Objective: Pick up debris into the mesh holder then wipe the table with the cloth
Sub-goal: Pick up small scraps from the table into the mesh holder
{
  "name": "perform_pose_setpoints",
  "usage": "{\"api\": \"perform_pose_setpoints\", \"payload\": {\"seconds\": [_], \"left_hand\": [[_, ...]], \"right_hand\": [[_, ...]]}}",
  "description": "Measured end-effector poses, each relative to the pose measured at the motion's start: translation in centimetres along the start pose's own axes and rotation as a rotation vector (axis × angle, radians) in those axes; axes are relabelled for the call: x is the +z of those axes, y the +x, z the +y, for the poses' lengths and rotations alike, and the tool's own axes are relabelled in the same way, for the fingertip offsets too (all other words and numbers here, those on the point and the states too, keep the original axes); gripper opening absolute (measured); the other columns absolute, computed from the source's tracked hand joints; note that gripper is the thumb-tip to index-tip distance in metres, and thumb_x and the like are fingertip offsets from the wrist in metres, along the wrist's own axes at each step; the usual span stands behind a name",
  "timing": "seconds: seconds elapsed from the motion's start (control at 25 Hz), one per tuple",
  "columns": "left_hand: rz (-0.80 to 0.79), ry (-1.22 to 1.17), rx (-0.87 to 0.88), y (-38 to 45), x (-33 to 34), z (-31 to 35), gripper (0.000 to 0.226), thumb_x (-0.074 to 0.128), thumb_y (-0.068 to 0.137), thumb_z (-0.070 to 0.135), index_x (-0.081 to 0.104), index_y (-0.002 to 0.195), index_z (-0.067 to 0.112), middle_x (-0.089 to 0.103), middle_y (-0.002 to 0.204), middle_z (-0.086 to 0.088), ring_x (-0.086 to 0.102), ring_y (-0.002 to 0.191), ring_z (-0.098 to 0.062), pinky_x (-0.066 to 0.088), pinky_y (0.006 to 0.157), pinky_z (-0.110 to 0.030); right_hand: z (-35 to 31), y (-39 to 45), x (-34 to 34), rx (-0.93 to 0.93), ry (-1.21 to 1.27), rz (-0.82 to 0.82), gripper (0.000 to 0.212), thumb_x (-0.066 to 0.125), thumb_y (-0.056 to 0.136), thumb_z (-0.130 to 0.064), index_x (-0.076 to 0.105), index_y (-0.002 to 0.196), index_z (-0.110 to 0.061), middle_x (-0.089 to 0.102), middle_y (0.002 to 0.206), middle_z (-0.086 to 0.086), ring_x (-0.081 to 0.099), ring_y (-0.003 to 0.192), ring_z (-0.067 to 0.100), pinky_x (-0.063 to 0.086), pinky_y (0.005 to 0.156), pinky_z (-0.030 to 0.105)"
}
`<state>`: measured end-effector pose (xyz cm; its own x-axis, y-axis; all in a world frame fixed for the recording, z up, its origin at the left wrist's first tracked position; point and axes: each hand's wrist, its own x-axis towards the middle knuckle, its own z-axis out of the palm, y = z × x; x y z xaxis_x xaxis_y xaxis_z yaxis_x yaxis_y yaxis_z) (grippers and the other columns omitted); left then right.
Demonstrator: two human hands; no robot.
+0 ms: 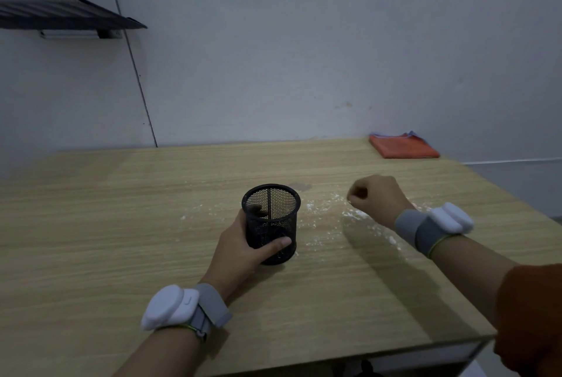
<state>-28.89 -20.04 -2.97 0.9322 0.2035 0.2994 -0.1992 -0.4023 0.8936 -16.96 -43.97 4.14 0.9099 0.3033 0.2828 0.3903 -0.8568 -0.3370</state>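
A black mesh holder (275,209) stands upright near the middle of the wooden table (121,224). My left hand (243,247) is wrapped around its lower wall. Small white bits of debris (325,209) lie scattered on the table to the right of the holder. My right hand (375,197) hovers just above the debris, fingers curled and pinched together; a tiny white bit shows at the fingertips. A folded orange cloth (403,147) lies at the table's far right corner against the wall.
A dark mesh shelf (60,8) is fixed to the wall at upper left. The wall runs along the table's far edge. The table's right edge drops off beyond my right wrist, and its near edge is below my arms.
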Motion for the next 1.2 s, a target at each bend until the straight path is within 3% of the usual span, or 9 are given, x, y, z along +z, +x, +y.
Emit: {"api": "perform_pose_setpoints", "payload": {"seconds": [0.12,0.2,0.36,0.48,0.68,0.96,1.08,1.2], "left_hand": [[-0.004,0.0,-0.008,0.0,0.0,-0.1,0.06,0.084,0.056,0.052,0.052,0.107,0.048,0.064,0.097,0.042,0.06,0.094,0.02,0.044,0.072,0.002],[-0.003,0.008,-0.01,0.1,-0.1,-0.2,0.059,0.085,0.057,0.05,0.051,0.106,0.049,0.065,0.095,0.039,0.058,0.093,0.022,0.044,0.071,0.003],[0.005,0.027,-0.001,0.1,-0.1,0.0,0.058,0.086,0.059,0.045,0.051,0.105,0.049,0.065,0.099,0.029,0.058,0.093,0.022,0.043,0.072,0.003],[0.004,0.015,-0.001,0.1,-0.1,0.1,0.059,0.082,0.055,0.05,0.051,0.105,0.047,0.065,0.098,0.029,0.058,0.091,0.023,0.042,0.071,0.003],[-0.008,-0.014,-0.01,0.1,0.0,-0.2,0.057,0.086,0.059,0.043,0.053,0.105,0.047,0.066,0.097,0.029,0.059,0.091,0.021,0.044,0.072,0.002],[0.003,-0.025,-0.001,0.1,0.1,-0.3,0.059,0.085,0.057,0.047,0.054,0.107,0.046,0.069,0.101,0.024,0.062,0.095,0.014,0.047,0.075,-0.002],[0.003,-0.007,0.0,0.2,0.1,-0.3,0.058,0.087,0.058,0.044,0.054,0.106,0.046,0.069,0.101,0.023,0.062,0.094,0.015,0.047,0.075,-0.001],[0.003,-0.006,-0.001,0.2,0.1,-0.3,0.06,0.088,0.058,0.043,0.054,0.108,0.043,0.068,0.101,0.023,0.061,0.093,0.017,0.045,0.073,0.001]], "right_hand": [[-4.2,0.2,-1.5,-0.047,0.359,0.036,0.007,0.069,0.081,-0.016,0.076,0.081,-0.015,0.071,0.072,-0.003,0.06,0.064,0.003,0.045,0.064,0.015],[-7.1,0.0,-2.2,-0.121,0.497,0.02,0.005,0.071,0.08,-0.016,0.075,0.079,-0.018,0.067,0.066,-0.011,0.06,0.062,-0.001,0.045,0.058,0.006],[-11.0,-0.6,-1.6,-0.317,0.349,-0.041,0.01,0.068,0.082,-0.014,0.077,0.086,-0.015,0.076,0.081,0.001,0.068,0.077,0.01,0.051,0.076,0.017],[-10.8,-0.7,-1.3,-0.339,0.279,-0.039,0.014,0.065,0.085,-0.015,0.077,0.092,-0.016,0.077,0.088,0.003,0.068,0.084,0.013,0.049,0.081,0.019],[-5.5,0.8,-2.9,-0.147,0.216,0.041,0.014,0.065,0.085,-0.011,0.077,0.092,-0.012,0.077,0.087,0.007,0.067,0.08,0.014,0.049,0.081,0.023],[2.7,0.1,-2.4,0.085,-0.297,-0.175,0.021,0.055,0.089,-0.009,0.075,0.096,-0.009,0.073,0.103,0.013,0.064,0.1,0.028,0.052,0.09,0.034],[4.2,-0.7,-1.8,0.199,-0.41,-0.231,0.025,0.048,0.091,-0.007,0.071,0.103,-0.005,0.068,0.108,0.016,0.065,0.098,0.031,0.056,0.086,0.038],[4.7,-1.2,-1.9,0.285,-0.473,-0.274,0.019,0.05,0.091,-0.011,0.065,0.099,-0.003,0.065,0.107,0.015,0.064,0.091,0.029,0.051,0.071,0.03]]}}
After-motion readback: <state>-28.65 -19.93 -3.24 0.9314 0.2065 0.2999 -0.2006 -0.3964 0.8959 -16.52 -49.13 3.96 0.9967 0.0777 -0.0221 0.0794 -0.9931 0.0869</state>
